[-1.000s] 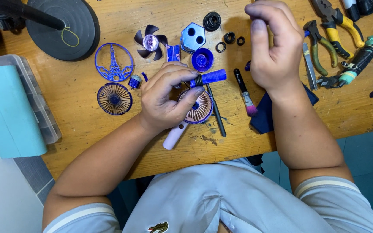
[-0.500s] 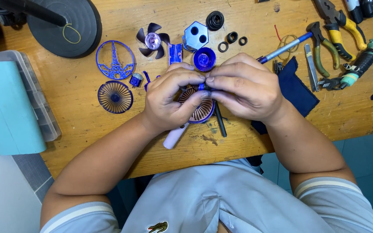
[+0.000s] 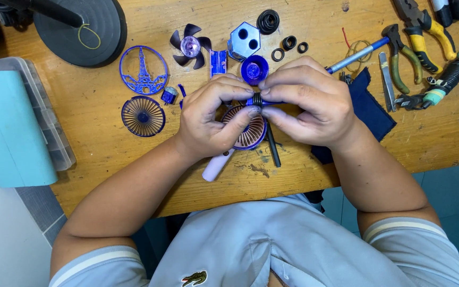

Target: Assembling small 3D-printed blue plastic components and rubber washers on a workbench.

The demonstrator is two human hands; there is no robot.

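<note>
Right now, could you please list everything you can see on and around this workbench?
Workbench: 1, wooden, under everything.
Fan grille: 1, blue-rimmed, beneath both hands.
Small blue part: 1, pinched between the fingertips.
Round grille: 1, blue, left of the hands.
Tower-pattern ring: 1, blue, above it.
Fan blade: 1, dark blue, top centre.
Hexagonal plate: 1, silvery.
Blue cap: 1.
Black rings: several, top centre.
Pliers: 1, yellow-handled, top right.
Dark cloth: 1, right.
Plastic box: 1, teal-lidded, far left.
Left hand: on the grille.
Right hand: pinching the part.
</note>
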